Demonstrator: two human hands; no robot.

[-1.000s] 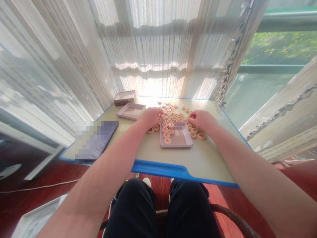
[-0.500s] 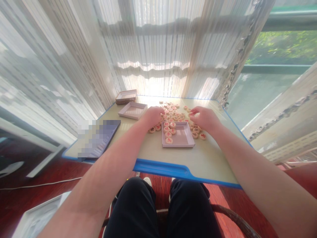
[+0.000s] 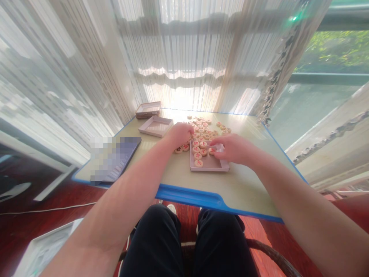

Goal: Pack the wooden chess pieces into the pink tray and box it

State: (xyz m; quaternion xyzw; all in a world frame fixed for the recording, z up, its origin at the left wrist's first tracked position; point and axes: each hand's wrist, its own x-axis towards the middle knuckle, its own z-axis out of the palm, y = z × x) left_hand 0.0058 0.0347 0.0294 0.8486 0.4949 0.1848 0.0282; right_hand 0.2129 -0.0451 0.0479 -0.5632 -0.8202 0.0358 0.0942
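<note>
A shallow white box (image 3: 210, 169) lies on the table, with red-marked Chinese chess pieces (image 3: 197, 156) set face up along its left side. My right hand (image 3: 232, 148) reaches over the box's right wall, its thumb and fingers closed on a Chinese chess piece (image 3: 211, 151) inside the box, beside the second column. Behind the box spreads a loose heap of round wooden pieces (image 3: 201, 127). At the heap's left edge is my left hand (image 3: 183, 134), fingers curled in; whatever they may hold is hidden. Two pieces (image 3: 182, 148) lie below that wrist.
An open box lid (image 3: 155, 127) and a stack of shallow boxes (image 3: 148, 110) stand at the back left. A dark flat object (image 3: 127, 157), partly blurred out, lies at the table's left. The blue table rim (image 3: 190, 195) runs before my knees.
My right hand has come from the far right of the heap down and left into the box, bringing a piece into it. My left hand has barely moved. The view has shifted slightly.
</note>
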